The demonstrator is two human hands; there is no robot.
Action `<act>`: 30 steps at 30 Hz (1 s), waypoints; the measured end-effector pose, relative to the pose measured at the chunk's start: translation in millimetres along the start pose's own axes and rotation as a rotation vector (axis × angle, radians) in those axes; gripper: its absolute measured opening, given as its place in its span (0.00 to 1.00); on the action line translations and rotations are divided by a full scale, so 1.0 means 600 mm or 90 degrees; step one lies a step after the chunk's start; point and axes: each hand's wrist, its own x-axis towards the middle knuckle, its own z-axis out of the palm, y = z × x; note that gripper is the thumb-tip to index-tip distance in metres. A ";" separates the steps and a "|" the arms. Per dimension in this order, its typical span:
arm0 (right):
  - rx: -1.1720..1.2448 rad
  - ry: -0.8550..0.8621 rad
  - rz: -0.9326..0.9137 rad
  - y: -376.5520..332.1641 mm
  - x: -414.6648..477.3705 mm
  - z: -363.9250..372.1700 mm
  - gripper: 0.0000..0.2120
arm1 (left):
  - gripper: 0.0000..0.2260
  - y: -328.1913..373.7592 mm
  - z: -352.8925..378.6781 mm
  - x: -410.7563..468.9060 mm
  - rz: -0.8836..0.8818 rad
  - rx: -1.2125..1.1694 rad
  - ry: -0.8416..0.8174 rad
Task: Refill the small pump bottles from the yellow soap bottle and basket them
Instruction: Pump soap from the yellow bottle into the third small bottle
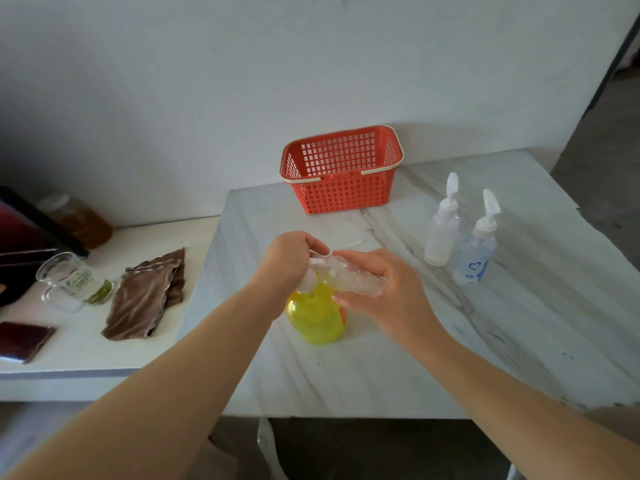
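At right | pump bottle [474,251]: blue heart | right hand [384,289] grips clear bottle [353,277]

**A household corner**

You stand at a marble-patterned surface [398,358] against a plain white wall [173,81], a red plastic basket [343,197] on it. On the white surface [86,351] to your left sit a folded brown cloth [145,296], a glass measuring jug [65,280] and an amber-filled jar [83,221].

Forearms extended, the right hand [382,294] grips a small bottle [356,277], the left hand [290,258] pinches its top.

Bare forearms [194,358], left hand [290,259], right hand [382,291]
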 end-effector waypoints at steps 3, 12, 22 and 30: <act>0.001 0.001 0.001 0.001 -0.001 0.001 0.24 | 0.16 -0.003 0.001 0.003 0.016 0.004 0.005; -0.026 0.011 -0.029 -0.016 0.002 0.000 0.23 | 0.14 0.013 -0.009 -0.010 0.056 -0.067 0.011; 0.010 0.012 -0.024 -0.008 0.001 0.003 0.23 | 0.16 0.004 -0.008 -0.001 0.048 -0.033 0.017; -0.004 0.018 -0.008 0.006 0.000 0.006 0.24 | 0.16 -0.006 0.003 0.005 0.046 -0.017 0.007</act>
